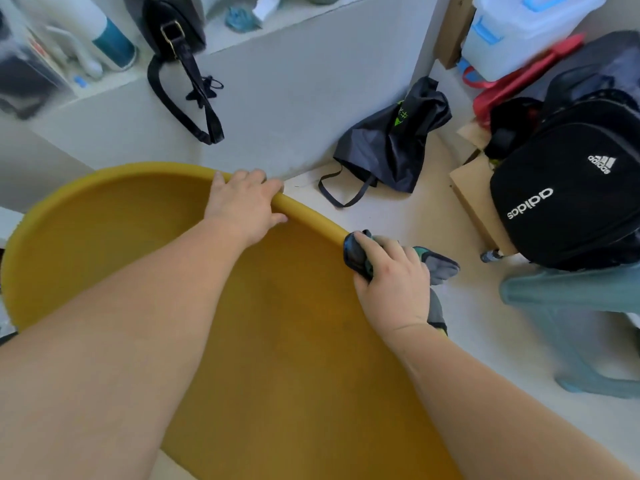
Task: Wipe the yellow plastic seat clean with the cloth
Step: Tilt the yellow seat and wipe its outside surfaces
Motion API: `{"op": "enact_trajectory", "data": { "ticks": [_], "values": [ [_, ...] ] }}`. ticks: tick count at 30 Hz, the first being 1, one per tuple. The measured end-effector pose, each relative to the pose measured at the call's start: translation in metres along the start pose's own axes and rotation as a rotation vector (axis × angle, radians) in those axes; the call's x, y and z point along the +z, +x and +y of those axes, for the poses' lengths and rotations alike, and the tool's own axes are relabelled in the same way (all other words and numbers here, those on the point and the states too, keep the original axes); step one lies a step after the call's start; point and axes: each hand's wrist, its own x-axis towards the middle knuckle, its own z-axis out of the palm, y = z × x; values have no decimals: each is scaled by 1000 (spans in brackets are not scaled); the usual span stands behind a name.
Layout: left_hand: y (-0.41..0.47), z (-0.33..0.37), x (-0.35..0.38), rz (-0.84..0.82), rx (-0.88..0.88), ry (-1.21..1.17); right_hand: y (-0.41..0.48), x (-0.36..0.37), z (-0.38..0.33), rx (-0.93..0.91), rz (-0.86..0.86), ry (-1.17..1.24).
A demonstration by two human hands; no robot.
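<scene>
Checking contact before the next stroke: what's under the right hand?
A dark cloth, gripped by the right hand against the rim of the seat, its ends sticking out beyond. The rim beneath is covered, so dirt there can't be seen.

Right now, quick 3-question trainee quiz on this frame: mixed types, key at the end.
1. True or false: the left hand holds the cloth.
2. Where does the right hand hold the cloth against the seat? A) on its rim B) in its middle C) nowhere, it is held clear of it
3. Short answer: which bag lies on the floor nearest the left hand?

Key: 1 false, it grips the seat's rim; 2 A; 3 the dark bag with green print.
</scene>
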Motion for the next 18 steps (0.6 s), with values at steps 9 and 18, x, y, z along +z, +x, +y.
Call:
{"op": "enact_trajectory", "data": {
  "ticks": [9, 18],
  "values": [
    [41, -75, -5, -5, 39, 110, 83, 28, -49, -151, 24, -42],
    [57, -207, 16, 68, -15, 89, 182, 68, -152, -338, -8, -167]
  ]
}}
